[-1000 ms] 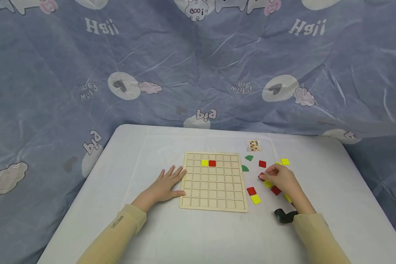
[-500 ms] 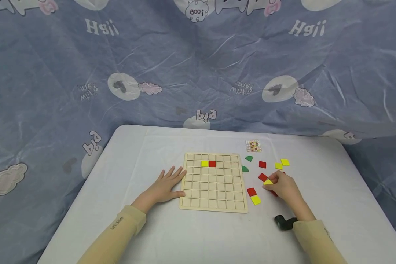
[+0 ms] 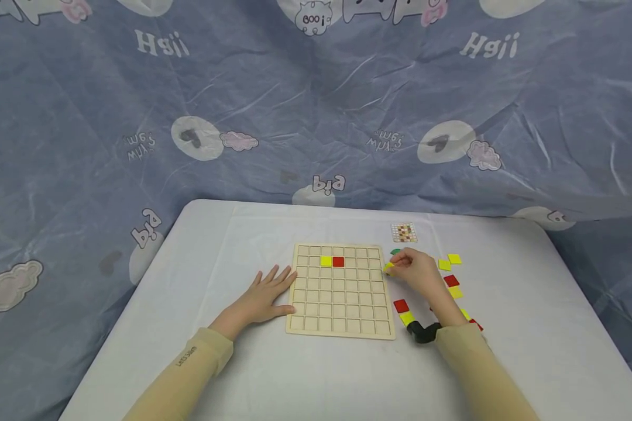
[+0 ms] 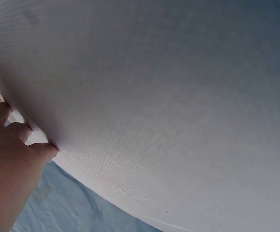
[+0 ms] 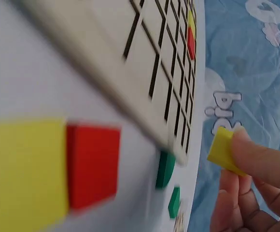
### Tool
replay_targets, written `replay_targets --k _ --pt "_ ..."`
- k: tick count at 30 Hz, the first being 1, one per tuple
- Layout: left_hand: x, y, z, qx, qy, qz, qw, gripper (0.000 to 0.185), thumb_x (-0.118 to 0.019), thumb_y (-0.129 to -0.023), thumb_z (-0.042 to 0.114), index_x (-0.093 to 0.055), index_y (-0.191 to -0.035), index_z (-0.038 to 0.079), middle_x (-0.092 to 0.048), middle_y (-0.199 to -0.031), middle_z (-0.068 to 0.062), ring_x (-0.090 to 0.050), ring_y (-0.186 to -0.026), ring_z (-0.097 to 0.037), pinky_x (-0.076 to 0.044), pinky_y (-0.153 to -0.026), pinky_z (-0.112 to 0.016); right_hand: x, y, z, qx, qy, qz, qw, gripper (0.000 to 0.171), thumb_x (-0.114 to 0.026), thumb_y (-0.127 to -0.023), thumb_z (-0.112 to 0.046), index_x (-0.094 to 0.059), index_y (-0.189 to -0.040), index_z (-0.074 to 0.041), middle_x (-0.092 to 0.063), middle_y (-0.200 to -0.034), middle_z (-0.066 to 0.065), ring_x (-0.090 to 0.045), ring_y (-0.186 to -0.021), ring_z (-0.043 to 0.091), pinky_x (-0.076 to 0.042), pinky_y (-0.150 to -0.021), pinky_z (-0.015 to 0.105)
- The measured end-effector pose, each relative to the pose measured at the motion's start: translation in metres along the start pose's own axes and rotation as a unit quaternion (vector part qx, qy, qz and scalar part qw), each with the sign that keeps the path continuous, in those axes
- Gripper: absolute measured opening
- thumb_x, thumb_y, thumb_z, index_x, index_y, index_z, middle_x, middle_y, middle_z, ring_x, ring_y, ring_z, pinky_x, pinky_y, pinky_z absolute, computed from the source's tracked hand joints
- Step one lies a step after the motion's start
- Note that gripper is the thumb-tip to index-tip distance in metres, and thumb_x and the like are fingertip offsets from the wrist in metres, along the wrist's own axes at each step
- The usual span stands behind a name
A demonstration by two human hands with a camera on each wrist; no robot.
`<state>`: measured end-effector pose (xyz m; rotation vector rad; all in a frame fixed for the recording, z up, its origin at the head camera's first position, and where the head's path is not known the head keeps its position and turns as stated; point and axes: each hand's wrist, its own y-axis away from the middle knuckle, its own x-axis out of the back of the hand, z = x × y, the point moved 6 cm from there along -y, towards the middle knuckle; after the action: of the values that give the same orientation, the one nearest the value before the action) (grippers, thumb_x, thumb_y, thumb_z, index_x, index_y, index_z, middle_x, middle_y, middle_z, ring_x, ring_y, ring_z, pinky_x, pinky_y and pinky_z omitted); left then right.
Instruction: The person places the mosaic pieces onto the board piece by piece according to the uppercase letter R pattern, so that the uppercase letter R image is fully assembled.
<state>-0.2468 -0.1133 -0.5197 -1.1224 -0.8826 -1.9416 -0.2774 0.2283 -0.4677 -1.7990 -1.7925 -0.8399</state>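
Note:
Between thumb and fingers my right hand (image 3: 419,272) pinches a yellow square tile (image 5: 223,151), held just off the right edge of the wooden grid board (image 3: 342,327). My left hand (image 3: 263,297) lies flat with spread fingers, its fingertips and thumb at the board's left edge. Two tiles sit side by side in the board's second row: a yellow tile (image 3: 326,261) and a red tile (image 3: 338,262). In the left wrist view, the left fingers (image 4: 43,151) touch the white cloth by the board.
Right of the board lie a loose red tile (image 3: 401,306), a yellow tile (image 3: 406,318) and several more under and beyond the right forearm. Green quarter-round pieces (image 5: 165,169) sit near the board's corner. A small pattern card (image 3: 404,233) lies behind. A black wrist device (image 3: 423,332) is at the right wrist.
My right hand picked up the yellow tile from the loose pieces and has carried it left, towards the board's right edge. The left hand has stayed still.

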Motion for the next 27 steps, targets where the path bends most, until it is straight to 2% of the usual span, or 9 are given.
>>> replay_targets --k 4,9,18,27 --pt "-0.001 0.001 0.000 0.001 0.002 0.001 1.0000 0.087 -0.060 -0.090 0.057 -0.021 -0.158 0.020 -0.015 -0.166 -0.004 -0.006 -0.154 -0.034 -0.004 -0.122 -0.061 -0.020 -0.014 -0.019 0.031 -0.021 -0.003 0.999 0.021 -0.079 -0.084 -0.017 -0.070 -0.100 -0.007 -0.071 -0.096 0.011 -0.067 -0.086 0.022 -0.055 -0.071 0.030" --pt "-0.001 0.001 0.000 0.004 0.001 0.000 1.0000 0.087 -0.060 -0.090 0.058 -0.021 -0.158 0.021 -0.015 -0.166 -0.004 -0.006 -0.154 -0.033 -0.004 -0.122 -0.062 -0.045 -0.028 -0.032 0.043 -0.044 -0.031 0.998 0.018 -0.076 -0.087 -0.015 -0.072 -0.103 -0.009 -0.071 -0.100 0.011 -0.067 -0.088 0.023 -0.055 -0.076 0.033" --pt "-0.002 0.001 -0.001 0.003 -0.001 0.006 1.0000 0.087 -0.059 -0.090 0.059 -0.021 -0.158 0.021 -0.015 -0.166 -0.003 -0.005 -0.154 -0.033 -0.004 -0.122 -0.061 -0.069 -0.040 -0.043 0.088 0.008 -0.045 0.995 0.012 -0.072 -0.090 -0.011 -0.076 -0.101 -0.009 -0.073 -0.101 0.011 -0.068 -0.090 0.025 -0.056 -0.079 0.038" --pt "-0.002 0.000 -0.002 -0.001 0.001 0.005 1.0000 0.087 -0.059 -0.090 0.059 -0.021 -0.158 0.021 -0.014 -0.166 -0.003 -0.004 -0.154 -0.033 -0.003 -0.122 -0.061 -0.071 -0.039 -0.050 0.093 0.053 -0.051 0.993 0.015 -0.067 -0.092 -0.006 -0.075 -0.106 -0.005 -0.068 -0.111 0.015 -0.065 -0.096 0.028 -0.056 -0.084 0.040"
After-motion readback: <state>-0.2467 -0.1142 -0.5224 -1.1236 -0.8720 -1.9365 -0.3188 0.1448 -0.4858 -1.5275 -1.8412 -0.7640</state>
